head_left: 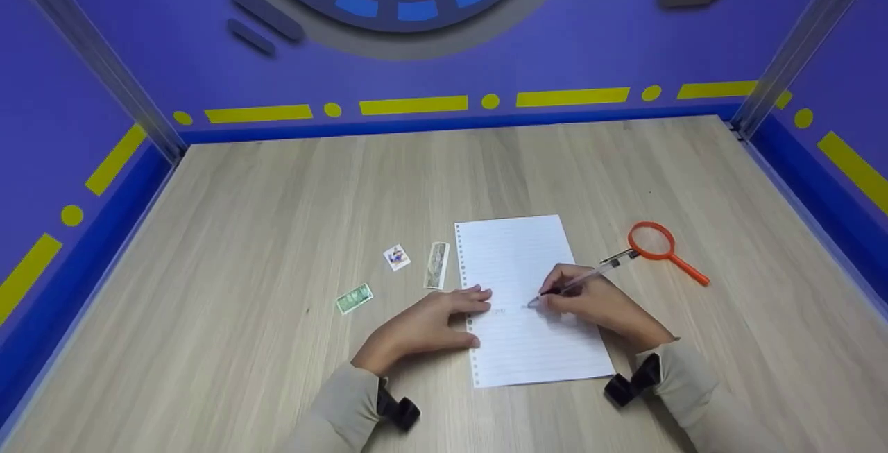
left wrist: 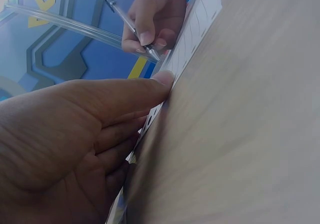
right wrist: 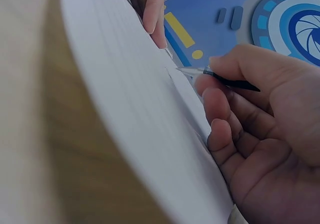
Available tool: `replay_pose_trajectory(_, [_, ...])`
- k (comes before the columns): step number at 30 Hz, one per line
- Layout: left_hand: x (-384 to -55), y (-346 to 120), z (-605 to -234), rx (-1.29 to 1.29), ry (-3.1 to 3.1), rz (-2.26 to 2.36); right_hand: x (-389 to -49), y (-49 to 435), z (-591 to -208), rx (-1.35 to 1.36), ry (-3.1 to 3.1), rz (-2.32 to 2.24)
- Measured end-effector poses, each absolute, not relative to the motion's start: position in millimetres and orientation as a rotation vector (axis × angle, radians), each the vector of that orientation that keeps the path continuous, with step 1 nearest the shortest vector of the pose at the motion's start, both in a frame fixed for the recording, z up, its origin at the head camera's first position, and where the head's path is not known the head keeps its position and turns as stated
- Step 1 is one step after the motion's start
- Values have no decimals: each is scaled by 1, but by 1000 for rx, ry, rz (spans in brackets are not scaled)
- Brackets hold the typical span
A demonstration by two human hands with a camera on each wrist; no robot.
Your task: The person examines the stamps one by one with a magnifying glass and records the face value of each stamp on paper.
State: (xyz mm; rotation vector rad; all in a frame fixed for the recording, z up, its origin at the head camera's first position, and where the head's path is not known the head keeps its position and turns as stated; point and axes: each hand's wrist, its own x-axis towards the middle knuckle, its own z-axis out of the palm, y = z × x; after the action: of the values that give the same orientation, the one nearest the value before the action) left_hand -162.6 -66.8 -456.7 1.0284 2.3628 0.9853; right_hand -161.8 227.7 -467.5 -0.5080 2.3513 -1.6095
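A lined sheet of white paper [head_left: 517, 259] with punched holes down its left edge lies on the table. My right hand [head_left: 590, 298] pinches a clear-barrelled pen [head_left: 590, 275], its tip at the paper near the middle; the right wrist view shows the pen's metal tip [right wrist: 189, 71] close over the sheet. Faint handwriting runs across the page between the hands. My left hand [head_left: 430, 325] rests with spread, fairly straight fingers on the sheet's punched edge. In the left wrist view, the left thumb [left wrist: 135, 92] presses at that edge.
Left of the paper lie three stamps: a long greyish one [head_left: 436, 266], a white one with a coloured picture [head_left: 397, 257] and a green one [head_left: 354, 298]. An orange magnifying glass [head_left: 671, 256] lies to the right, behind the pen's end. Blue panels [head_left: 430, 71] enclose the table.
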Motion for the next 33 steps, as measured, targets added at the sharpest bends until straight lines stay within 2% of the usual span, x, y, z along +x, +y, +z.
replay_pose_trajectory(33, [-163,-67,-457,1003,2381,961,-170,271,-458,-417,2642,-1482])
